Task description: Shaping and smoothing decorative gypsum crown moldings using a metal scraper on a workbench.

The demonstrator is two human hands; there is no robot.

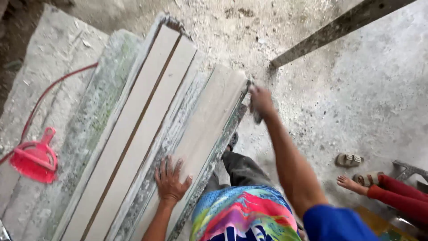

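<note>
Long pale stone slabs lie side by side on a dusty work surface, running away from me. My left hand rests flat, fingers spread, on the near part of the rightmost slab. My right hand reaches out to that slab's far right corner, fingers curled around a small dark object that is too blurred to name. My colourful shorts and one knee show below, close to the slab's edge.
A red dustpan lies at the left with a red hose running past it. A long metal bar crosses the upper right floor. Another person's foot and red-clad leg and a loose sandal are at right.
</note>
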